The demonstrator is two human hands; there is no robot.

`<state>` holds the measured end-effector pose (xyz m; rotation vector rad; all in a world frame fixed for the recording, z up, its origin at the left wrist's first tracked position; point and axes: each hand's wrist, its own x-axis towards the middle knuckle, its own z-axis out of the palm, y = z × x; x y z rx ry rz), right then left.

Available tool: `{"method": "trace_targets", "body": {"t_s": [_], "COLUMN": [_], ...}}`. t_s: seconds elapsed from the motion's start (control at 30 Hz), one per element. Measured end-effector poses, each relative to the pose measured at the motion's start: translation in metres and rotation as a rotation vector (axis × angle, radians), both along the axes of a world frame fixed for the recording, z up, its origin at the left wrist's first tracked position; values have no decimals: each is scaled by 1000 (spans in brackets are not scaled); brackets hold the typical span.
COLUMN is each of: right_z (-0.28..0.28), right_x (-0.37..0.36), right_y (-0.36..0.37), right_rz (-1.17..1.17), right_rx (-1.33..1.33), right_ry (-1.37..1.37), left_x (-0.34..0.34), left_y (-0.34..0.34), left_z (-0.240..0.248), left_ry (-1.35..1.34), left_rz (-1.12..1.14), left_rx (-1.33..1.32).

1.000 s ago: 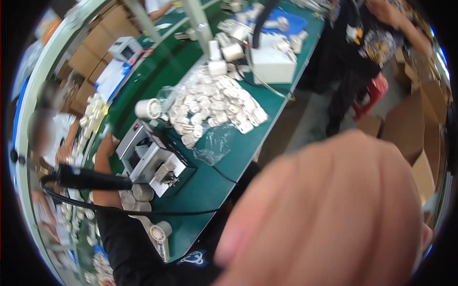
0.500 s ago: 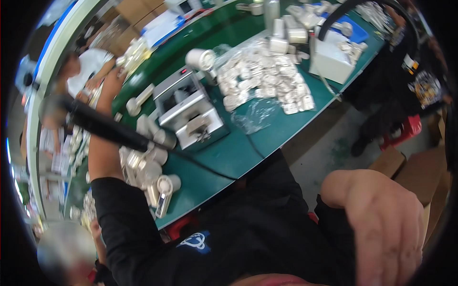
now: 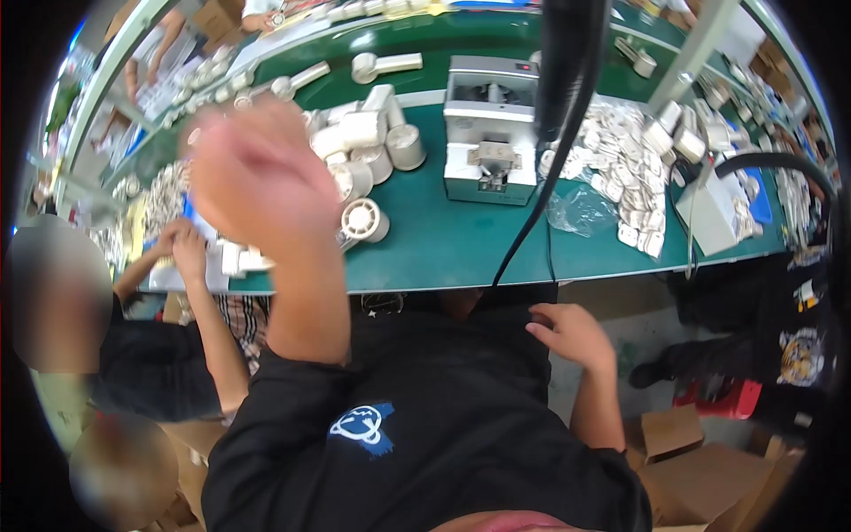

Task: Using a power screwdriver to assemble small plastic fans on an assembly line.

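My left hand [image 3: 261, 168] is raised over the left part of the green table, blurred by motion, its fingers bent. Whether it holds anything cannot be made out. Close by lies a heap of white plastic cup-shaped parts [image 3: 362, 131], some with handles. One round-headed part with a spoked end [image 3: 364, 220] sits at the near side of the heap. My right hand [image 3: 574, 333] hangs by my lap below the table edge, thumb apart from the fingers, holding nothing visible. A silver-grey benchtop machine [image 3: 489, 168] stands on the table ahead of me.
Right of the machine, flat white parts [image 3: 640, 213] lie piled by a clear plastic bag [image 3: 581, 211]. A white box [image 3: 709, 217] stands farther right. A black arm with a cable [image 3: 567, 80] crosses in front. A co-worker's hands [image 3: 184, 244] are at the left; cardboard boxes [image 3: 700, 465] lie lower right.
The view has swung, levelling the table. My left hand has come back from the far left side toward me. My right hand has dropped from close to the camera to beside my lap.
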<state>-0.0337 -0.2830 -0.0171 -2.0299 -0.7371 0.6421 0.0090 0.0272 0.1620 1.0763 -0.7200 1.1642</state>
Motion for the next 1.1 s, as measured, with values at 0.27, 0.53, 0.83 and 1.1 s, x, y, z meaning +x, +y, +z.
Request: {"method": "trace_targets", "body": {"t_s": [0.27,0.53,0.83,1.1], "right_z": [3,61,-17,-10], "right_x": [-6,254,334,299], "right_y": [-4,9,40,70], "right_rz": [318,-495,-323,-601], "right_rx": [-119,762,171,246], "right_ry": [63,-304,-217,-384], "left_x": [-36,-20,-25,-26], "left_y": [-18,-22,-21,-21], "left_z": [-185,-188,-183,-186], "left_ry": [887,968,1045,1032], "left_rz": [277,187,118,126], "left_rx": [624,751,736,768]}}
